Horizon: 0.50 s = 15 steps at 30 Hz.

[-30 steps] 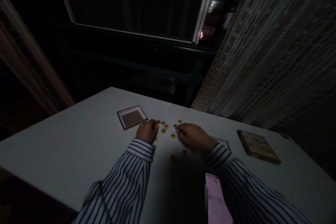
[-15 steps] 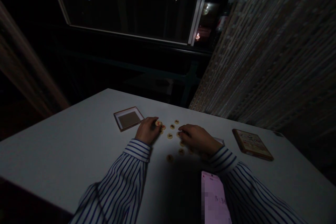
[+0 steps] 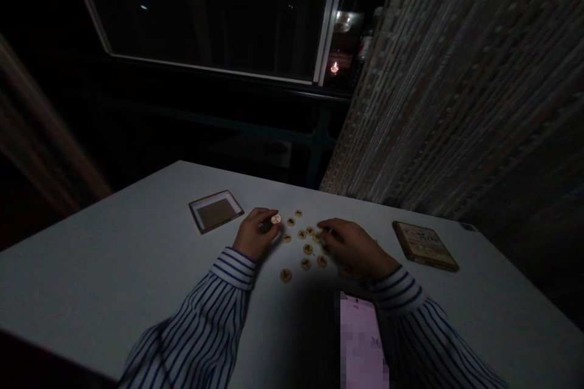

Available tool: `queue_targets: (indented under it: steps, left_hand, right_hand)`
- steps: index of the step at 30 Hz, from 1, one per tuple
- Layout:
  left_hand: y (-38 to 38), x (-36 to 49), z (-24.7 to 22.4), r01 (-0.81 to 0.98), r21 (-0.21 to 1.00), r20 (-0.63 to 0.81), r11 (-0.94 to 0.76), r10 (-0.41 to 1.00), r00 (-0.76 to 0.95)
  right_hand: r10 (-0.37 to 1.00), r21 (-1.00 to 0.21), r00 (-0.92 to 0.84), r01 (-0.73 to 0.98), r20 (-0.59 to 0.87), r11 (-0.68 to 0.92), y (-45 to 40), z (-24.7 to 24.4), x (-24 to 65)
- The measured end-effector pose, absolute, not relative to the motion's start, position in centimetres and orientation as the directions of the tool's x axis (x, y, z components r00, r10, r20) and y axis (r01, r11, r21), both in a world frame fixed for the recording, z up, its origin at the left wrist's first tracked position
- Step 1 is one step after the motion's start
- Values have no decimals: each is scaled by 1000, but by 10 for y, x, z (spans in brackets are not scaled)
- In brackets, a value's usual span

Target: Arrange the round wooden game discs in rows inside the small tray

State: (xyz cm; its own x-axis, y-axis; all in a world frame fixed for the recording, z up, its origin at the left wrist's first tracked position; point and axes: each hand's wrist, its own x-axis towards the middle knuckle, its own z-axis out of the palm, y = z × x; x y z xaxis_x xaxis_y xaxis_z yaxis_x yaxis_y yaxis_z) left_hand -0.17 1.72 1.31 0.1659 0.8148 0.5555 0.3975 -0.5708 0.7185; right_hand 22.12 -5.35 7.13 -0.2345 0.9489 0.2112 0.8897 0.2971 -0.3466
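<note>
My left hand (image 3: 256, 234) pinches a round Chinese chess piece (image 3: 276, 219) with a red character, held between thumb and fingertips above the table. My right hand (image 3: 353, 246) hovers low over the right side of the loose pieces, its fingers curled together. Whatever its fingertips hold, if anything, is hidden. Between and in front of the hands lie several Chinese chess pieces (image 3: 308, 249) with dark characters, spread flat. One piece (image 3: 285, 275) sits apart, nearer to me. Some pieces are partly covered by my right hand.
On the white table (image 3: 150, 267), an open shallow box tray (image 3: 216, 211) lies at left. A printed box (image 3: 425, 245) rests at right. A lit phone (image 3: 362, 340) lies near my right forearm. A bead curtain (image 3: 410, 103) hangs beyond the table's far right edge.
My left hand has drawn away from the small cluster with the red-marked piece in its fingers. More dark-marked pieces now show beside my right hand. The whole view has shifted slightly.
</note>
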Motion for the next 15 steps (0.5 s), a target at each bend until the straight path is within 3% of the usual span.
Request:
queue_targets:
  steps: [8, 15]
  left_hand:
    - [7, 14, 21, 284, 819, 473, -498, 867, 155]
    - [-4, 33, 28, 64, 959, 259, -278, 942, 213]
  right_hand:
    - [935, -409, -201, 858, 292, 312, -68, 75, 244]
    - [945, -404, -181, 870, 271, 282, -73, 75, 262]
